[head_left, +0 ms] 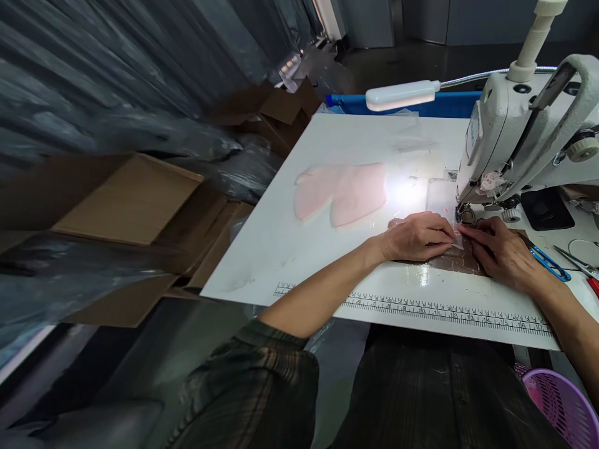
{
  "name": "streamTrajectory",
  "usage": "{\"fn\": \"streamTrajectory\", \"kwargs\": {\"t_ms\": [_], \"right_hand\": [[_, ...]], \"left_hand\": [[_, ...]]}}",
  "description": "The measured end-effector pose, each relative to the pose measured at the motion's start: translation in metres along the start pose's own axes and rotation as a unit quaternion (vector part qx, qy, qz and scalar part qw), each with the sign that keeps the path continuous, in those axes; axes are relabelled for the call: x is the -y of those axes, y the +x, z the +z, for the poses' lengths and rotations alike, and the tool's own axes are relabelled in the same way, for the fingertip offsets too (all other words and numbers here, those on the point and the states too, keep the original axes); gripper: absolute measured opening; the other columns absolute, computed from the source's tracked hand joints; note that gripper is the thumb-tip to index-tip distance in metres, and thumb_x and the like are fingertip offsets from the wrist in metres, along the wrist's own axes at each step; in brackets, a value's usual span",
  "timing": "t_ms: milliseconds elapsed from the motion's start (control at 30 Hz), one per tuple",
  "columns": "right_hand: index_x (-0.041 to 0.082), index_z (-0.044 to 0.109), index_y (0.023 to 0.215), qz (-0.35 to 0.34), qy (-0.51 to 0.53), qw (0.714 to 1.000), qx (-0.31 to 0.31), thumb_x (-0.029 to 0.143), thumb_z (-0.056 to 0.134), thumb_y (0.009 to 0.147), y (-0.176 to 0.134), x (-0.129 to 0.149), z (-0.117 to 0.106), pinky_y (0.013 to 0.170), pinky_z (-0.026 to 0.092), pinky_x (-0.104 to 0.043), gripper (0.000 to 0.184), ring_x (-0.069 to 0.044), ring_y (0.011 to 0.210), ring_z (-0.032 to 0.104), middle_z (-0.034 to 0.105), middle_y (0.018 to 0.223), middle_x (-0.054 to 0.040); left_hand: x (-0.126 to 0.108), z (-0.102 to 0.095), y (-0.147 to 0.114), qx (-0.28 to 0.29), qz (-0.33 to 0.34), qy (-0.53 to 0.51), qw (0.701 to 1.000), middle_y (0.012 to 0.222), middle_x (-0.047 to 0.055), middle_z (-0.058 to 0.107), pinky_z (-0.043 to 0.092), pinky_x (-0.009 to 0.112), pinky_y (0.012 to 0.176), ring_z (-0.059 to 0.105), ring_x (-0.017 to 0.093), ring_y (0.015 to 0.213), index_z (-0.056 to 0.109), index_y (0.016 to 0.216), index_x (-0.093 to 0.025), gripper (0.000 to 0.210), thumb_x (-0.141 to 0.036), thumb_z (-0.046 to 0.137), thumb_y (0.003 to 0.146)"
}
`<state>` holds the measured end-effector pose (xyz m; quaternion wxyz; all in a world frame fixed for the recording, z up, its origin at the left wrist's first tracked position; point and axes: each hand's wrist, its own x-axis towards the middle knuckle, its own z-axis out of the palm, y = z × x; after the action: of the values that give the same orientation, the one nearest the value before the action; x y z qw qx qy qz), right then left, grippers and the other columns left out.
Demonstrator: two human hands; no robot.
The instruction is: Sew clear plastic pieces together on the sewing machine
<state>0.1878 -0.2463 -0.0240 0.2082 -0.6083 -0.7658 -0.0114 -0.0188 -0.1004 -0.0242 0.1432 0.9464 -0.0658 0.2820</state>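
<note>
a purple plastic basket (pixel 564 405) with slotted walls sits low at the right; its contents cannot be seen. two open brown cardboard boxes (pixel 135 199) stand left of the white tabletop (pixel 281 249). two hands work at the one white sewing machine (pixel 510 137): the left hand (pixel 416 237) lies flat, fingers (pixel 442 236) pressed together on a small clear shiny piece (pixel 456 249) just before the needle, and the right hand (pixel 500 249) pins the same piece with fingers close together. a pale pink, soft-looking stack of cut pieces (pixel 341 193) lies further left. blue-handled snips (pixel 552 262) rest near the right hand. a printed ruler (pixel 444 308) runs along the tabletop's front edge.
</note>
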Motion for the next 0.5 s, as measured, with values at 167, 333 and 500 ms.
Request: {"fn": "streamTrajectory", "kwargs": {"t_ms": [167,333,500], "right_hand": [[0.023,0.064,0.138,0.004,-0.007,1.0,0.009,0.031,0.039,0.102,-0.0005,-0.0011,0.002,0.077,0.059,-0.038,0.044,-0.024,0.09,0.064,0.058,0.108,-0.0145],[0.023,0.065,0.137,0.013,-0.007,1.0,0.014,0.031,0.04,0.102,0.0,-0.0002,0.002,0.076,0.059,-0.038,0.044,-0.023,0.087,0.064,0.058,0.107,-0.0145],[0.022,0.065,0.137,0.015,-0.001,1.0,0.018,0.03,0.039,0.101,0.0005,0.0013,0.0011,0.077,0.058,-0.038,0.045,-0.023,0.089,0.064,0.059,0.108,-0.0149]], "left_hand": [[-0.0023,-0.0049,0.0006,0.061,0.011,0.041,0.997,0.101,0.006,0.077,0.058,0.034,0.082,0.072,0.016,0.091,0.073,0.101,-0.021,0.02,-0.021,0.054,0.099],[-0.0048,-0.0083,0.0016,0.082,0.025,0.061,0.994,0.104,0.006,0.076,0.056,0.034,0.083,0.07,0.016,0.091,0.073,0.096,-0.02,0.02,-0.021,0.053,0.099],[-0.0055,-0.0085,0.0022,0.093,0.029,0.08,0.992,0.103,0.005,0.076,0.055,0.034,0.083,0.068,0.016,0.088,0.074,0.093,-0.02,0.024,-0.02,0.051,0.1]]}}
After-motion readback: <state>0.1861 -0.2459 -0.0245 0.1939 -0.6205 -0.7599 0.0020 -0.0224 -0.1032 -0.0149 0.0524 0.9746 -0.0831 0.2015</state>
